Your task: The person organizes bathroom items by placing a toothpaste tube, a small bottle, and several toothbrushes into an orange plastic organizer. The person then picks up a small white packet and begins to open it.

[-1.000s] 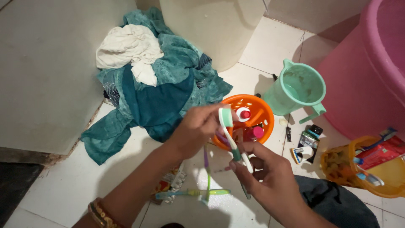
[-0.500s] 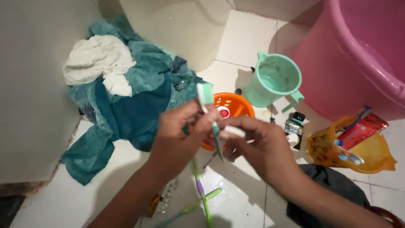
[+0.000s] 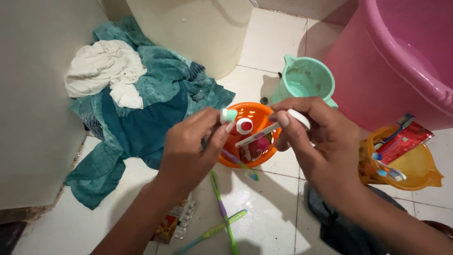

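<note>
My left hand (image 3: 188, 151) grips a toothbrush with a pale green cap (image 3: 229, 114) on its head. Its handle slants down past my fingers toward the floor. My right hand (image 3: 321, 141) pinches a white toothbrush (image 3: 264, 132) near its head, with the handle pointing down-left. Both brushes hover over an orange perforated basket (image 3: 258, 109), which holds a red-and-white capped bottle (image 3: 244, 125) and a pink item (image 3: 258, 146). Two green toothbrushes (image 3: 219, 203) lie crossed on the white tile floor below my hands.
A mint green mug (image 3: 304, 82) and a big pink tub (image 3: 401, 61) stand at the back right. A yellow basket (image 3: 420, 177) holds a red tube and brushes. A teal and white clothes pile (image 3: 137, 94) lies left, by a white bucket (image 3: 188, 28). A blister pack (image 3: 174, 222) lies below.
My hands have drawn apart. The right hand has lifted the white toothbrush up and to the right, and the left has tipped the green-capped brush lower over the basket.
</note>
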